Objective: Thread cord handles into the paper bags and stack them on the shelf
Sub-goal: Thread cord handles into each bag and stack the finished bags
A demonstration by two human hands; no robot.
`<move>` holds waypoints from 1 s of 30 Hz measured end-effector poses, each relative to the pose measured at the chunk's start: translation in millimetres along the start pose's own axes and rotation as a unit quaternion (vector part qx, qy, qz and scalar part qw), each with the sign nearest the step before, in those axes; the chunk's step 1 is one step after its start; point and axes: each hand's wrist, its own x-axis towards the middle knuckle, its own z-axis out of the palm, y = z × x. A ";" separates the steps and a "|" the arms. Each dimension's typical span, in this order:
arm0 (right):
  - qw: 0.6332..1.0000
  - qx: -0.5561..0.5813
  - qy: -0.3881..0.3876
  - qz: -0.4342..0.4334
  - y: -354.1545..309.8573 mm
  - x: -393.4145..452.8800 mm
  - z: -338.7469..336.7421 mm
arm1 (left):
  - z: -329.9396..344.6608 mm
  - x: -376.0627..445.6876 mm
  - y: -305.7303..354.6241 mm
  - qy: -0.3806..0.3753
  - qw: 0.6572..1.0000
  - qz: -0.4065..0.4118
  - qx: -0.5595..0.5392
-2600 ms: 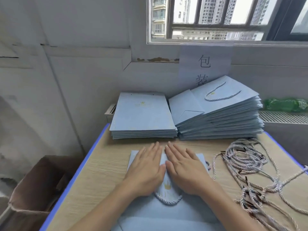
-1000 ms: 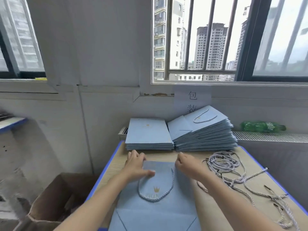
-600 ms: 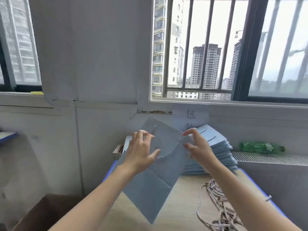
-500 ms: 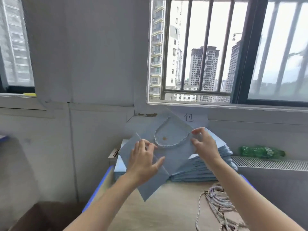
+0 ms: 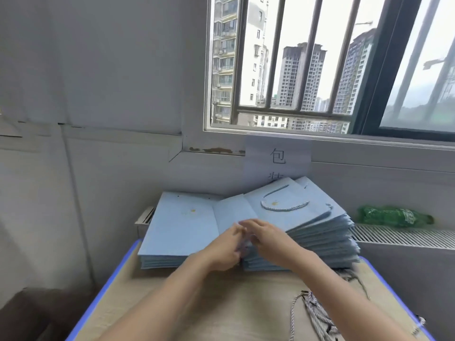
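Slippage threatens the tilted finished stack [image 5: 307,225] if either blurred hand, left hand [image 5: 226,249] or right hand [image 5: 266,238], whose grip I cannot tell, nudges its near edge.

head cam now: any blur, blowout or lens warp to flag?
Head view: both hands, left hand and right hand, are motion-smeared, finger poses unreadable; sky through the window is blown out; its bars bow from wide-angle warp; the bags are fairly sharp.

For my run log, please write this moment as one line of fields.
step: stacking | corded bag: on top of right stack | left hand: at stack's front edge, blurred | right hand: same | left stack: no cords visible
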 end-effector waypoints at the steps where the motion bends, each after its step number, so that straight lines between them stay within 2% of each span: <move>1: 1.000 -0.002 -0.009 0.006 -0.2 3.2 5.9 | -2.2 2.9 -2.1 0.002 1.000 0.013 -0.022; 3: 0.999 -0.045 -0.012 0.025 0.6 9.3 12.8 | -2.6 6.3 -16.4 0.012 0.999 0.005 -0.043; 6: 0.988 -0.146 0.003 0.057 3.4 13.5 16.0 | -11.2 1.4 -47.7 0.067 0.992 -0.109 0.021; 11: 0.956 -0.255 0.018 0.143 -0.2 10.9 17.2 | -32.0 -32.1 -86.3 0.126 0.956 -0.220 0.148; 15: 0.943 -0.280 0.009 0.182 -15.6 17.0 15.3 | -43.6 -52.0 -102.2 0.138 0.914 -0.334 0.184; 18: 0.966 -0.239 0.036 0.094 -21.5 22.8 21.2 | -48.4 -62.4 -107.5 0.135 0.901 -0.385 0.146; 21: 0.984 -0.172 0.023 0.027 -20.8 19.9 26.8 | -48.5 -70.0 -103.9 0.151 0.900 -0.401 0.080; 26: 0.989 -0.131 0.028 0.057 -19.9 10.4 21.5 | -56.9 -90.1 -102.8 0.192 0.893 -0.408 0.002; 30: 0.990 0.006 0.089 0.107 -34.0 -3.5 7.2 | -60.0 -120.3 -102.2 0.218 0.917 -0.327 -0.072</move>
